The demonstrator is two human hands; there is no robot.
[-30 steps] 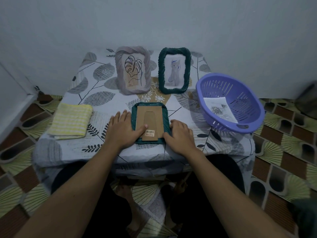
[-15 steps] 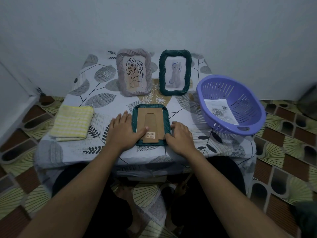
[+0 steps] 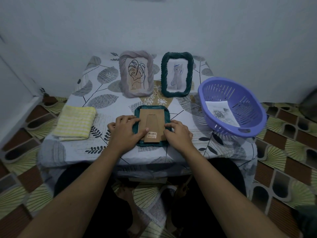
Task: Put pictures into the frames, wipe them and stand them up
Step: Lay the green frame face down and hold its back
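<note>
Left hand, right hand (on frame)

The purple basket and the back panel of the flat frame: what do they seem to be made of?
Purple basket: likely moulded plastic, smooth, slightly glossy, with slotted walls. Back panel: probably matte brown cardboard or fibreboard, with a cut stand flap and a barcode sticker.

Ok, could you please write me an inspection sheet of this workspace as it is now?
Surface: table under a leaf-print cover.
Job's things: green frame lying face down, cardboard back up; grey frame and second green frame standing with pictures; loose picture in purple basket; yellow cloth folded, left.
Clutter: nothing seen.
Hands: left hand and right hand grip the face-down frame's sides.
Cables: nothing seen.
Surroundings: plain wall, patterned floor tiles.
</note>
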